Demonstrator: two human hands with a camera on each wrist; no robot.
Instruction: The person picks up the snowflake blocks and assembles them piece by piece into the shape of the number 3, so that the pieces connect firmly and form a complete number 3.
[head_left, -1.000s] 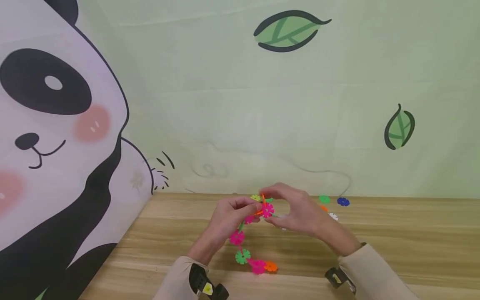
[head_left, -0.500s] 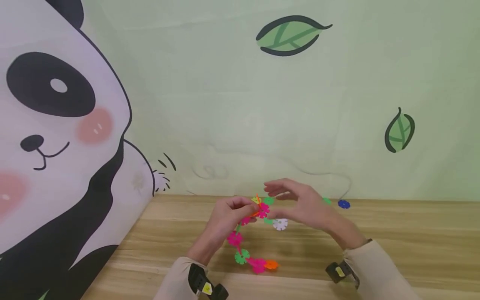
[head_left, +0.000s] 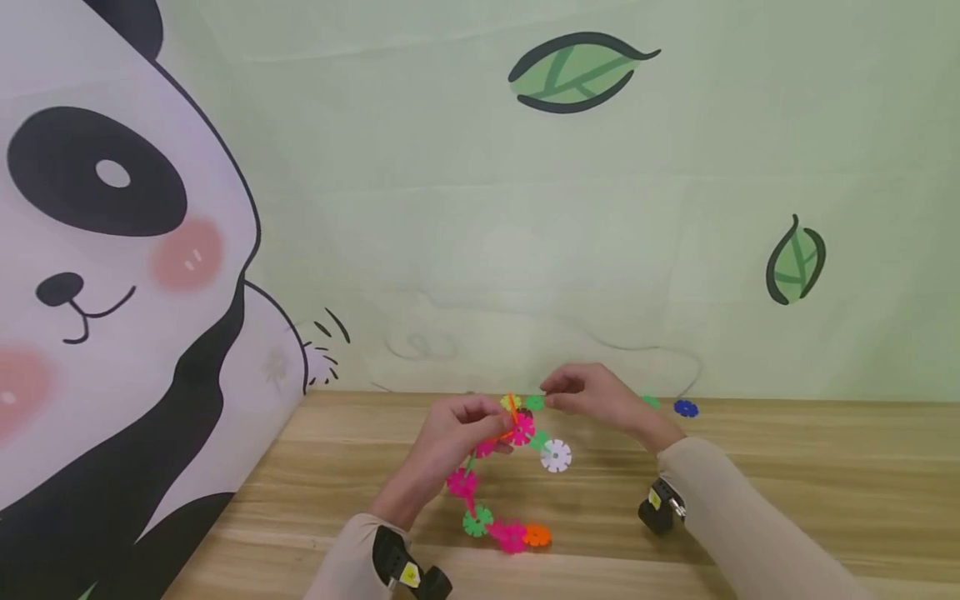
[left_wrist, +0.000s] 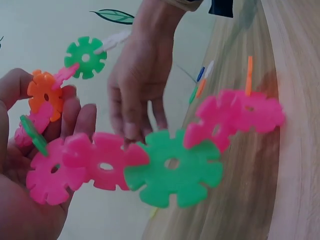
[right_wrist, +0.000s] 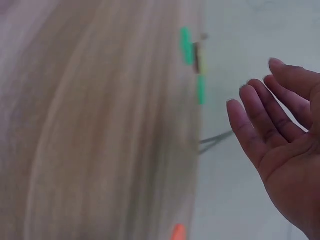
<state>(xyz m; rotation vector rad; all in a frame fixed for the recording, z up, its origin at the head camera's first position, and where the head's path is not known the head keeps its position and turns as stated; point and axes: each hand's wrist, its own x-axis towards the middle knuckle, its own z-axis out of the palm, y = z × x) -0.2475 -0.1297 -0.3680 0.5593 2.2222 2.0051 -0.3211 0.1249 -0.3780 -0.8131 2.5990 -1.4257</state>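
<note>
My left hand (head_left: 457,433) pinches an orange piece (left_wrist: 46,96) within a chain of notched plastic snowflake discs. From there the chain curves down past several pink discs (head_left: 461,483) and a green disc (head_left: 477,521) to an orange disc (head_left: 537,535). Its other end runs through a green disc (left_wrist: 85,57) to a white one (head_left: 556,456). Over the back of the table, my right hand (head_left: 592,396) holds nothing, its fingers spread in the right wrist view. In the head view its fingertips are right at a loose green disc (head_left: 535,402).
Beside that green disc, a yellow disc (head_left: 511,402) and a dark one lie along the back of the wooden table (head_left: 787,492). Farther right are a blue disc (head_left: 686,408) and another green disc (head_left: 649,402). A pale green backdrop (head_left: 450,208) with a panda stands right behind.
My right hand has let go of the chain by the pink disc and moved back toward the loose discs. The chain's white end now shows plainly. The left hand keeps its pinch.
</note>
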